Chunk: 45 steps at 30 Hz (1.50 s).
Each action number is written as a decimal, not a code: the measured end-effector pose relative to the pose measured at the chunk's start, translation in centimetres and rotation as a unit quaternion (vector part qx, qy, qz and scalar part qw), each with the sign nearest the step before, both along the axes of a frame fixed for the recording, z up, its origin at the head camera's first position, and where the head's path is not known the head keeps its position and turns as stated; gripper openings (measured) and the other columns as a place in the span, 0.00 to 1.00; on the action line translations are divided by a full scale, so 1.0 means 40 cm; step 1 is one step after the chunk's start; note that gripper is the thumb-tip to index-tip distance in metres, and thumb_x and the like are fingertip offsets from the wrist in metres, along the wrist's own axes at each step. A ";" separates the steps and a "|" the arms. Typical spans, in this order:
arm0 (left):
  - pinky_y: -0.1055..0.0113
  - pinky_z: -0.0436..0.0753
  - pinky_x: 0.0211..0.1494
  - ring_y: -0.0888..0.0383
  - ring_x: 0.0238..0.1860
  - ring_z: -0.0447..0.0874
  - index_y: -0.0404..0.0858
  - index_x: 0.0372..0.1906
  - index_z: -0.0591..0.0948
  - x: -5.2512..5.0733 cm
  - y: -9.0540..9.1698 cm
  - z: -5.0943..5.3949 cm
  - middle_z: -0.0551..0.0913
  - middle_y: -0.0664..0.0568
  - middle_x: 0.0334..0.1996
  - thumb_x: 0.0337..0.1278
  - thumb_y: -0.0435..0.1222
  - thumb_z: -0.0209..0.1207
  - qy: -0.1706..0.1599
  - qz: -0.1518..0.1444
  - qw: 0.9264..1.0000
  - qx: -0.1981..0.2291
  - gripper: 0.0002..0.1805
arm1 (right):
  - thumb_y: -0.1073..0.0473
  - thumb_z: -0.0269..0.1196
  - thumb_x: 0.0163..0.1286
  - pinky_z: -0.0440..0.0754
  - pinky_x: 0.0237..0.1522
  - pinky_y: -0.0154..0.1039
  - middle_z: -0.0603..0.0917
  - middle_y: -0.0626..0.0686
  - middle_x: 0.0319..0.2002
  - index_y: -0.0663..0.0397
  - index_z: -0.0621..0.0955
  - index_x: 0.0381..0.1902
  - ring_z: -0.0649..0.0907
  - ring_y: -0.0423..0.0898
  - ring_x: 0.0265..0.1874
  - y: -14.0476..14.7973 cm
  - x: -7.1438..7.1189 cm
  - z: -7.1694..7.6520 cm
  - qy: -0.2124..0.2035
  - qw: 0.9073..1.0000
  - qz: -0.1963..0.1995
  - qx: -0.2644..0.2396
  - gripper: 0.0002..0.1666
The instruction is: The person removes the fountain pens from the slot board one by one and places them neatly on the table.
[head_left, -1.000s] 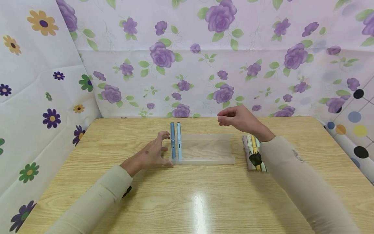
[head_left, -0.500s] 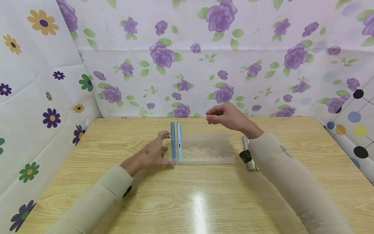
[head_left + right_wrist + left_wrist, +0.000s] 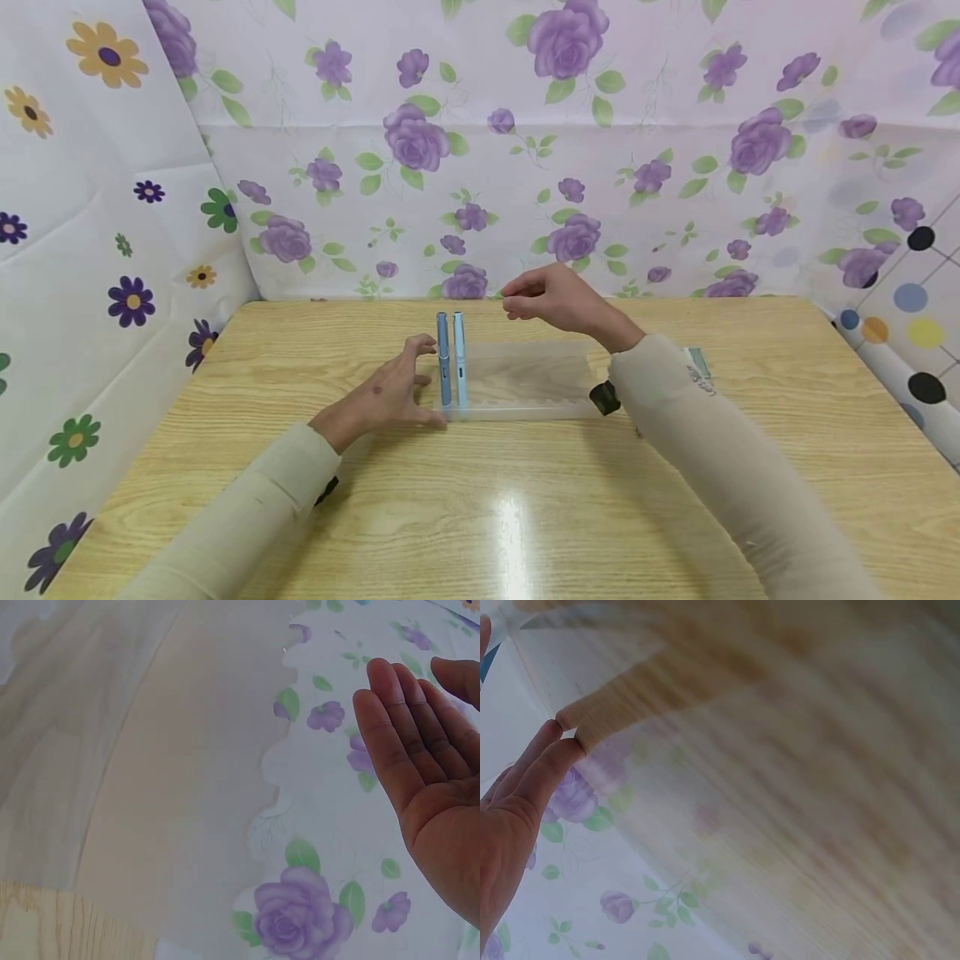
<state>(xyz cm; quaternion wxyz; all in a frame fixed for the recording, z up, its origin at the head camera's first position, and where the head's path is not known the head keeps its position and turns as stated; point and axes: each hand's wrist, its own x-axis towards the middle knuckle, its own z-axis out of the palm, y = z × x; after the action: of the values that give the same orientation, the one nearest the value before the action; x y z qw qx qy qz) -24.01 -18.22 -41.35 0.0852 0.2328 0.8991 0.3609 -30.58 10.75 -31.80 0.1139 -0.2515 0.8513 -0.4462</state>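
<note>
A clear plastic pen stand (image 3: pixel 517 412) sits mid-table. In its left end, side by side, are a dark blue pen (image 3: pixel 444 362) and a light blue pen (image 3: pixel 461 362). My left hand (image 3: pixel 386 392) holds that end, thumb at the front lip and bent fingers farther back; in the left wrist view its fingertips (image 3: pixel 571 744) touch a see-through surface. Above and behind the stand hovers my right hand (image 3: pixel 562 300). The right wrist view shows its palm bare, fingers fairly straight, thumb apart, near the stand's scalloped edge (image 3: pixel 262 772).
More pens (image 3: pixel 699 362) lie right of the stand, mostly hidden under my right sleeve (image 3: pixel 720 450). A flowered cloth (image 3: pixel 480 167) hangs along the table's back edge. Another patterned cloth (image 3: pixel 112 208) borders the left side. The wooden table (image 3: pixel 465 517) shines in front.
My right hand has moved left from near the loose pens to above the stand, its sleeve now covering most of those pens. The left hand and the two standing pens stay put.
</note>
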 end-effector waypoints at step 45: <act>0.42 0.74 0.63 0.34 0.59 0.78 0.44 0.69 0.46 -0.002 -0.011 0.002 0.58 0.35 0.72 0.44 0.37 0.78 -0.018 -0.019 0.999 0.022 0.57 | 0.59 0.67 0.70 0.84 0.49 0.47 0.89 0.53 0.41 0.57 0.81 0.51 0.87 0.47 0.43 -0.136 0.024 -0.064 0.015 0.999 0.029 -0.006 0.15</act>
<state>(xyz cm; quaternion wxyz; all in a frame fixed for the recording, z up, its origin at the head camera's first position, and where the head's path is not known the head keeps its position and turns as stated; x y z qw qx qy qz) -24.08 -18.67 -41.27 0.1030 0.2454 0.8848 0.3825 -29.61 5.29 -34.36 0.1122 -0.2833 0.8424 -0.4444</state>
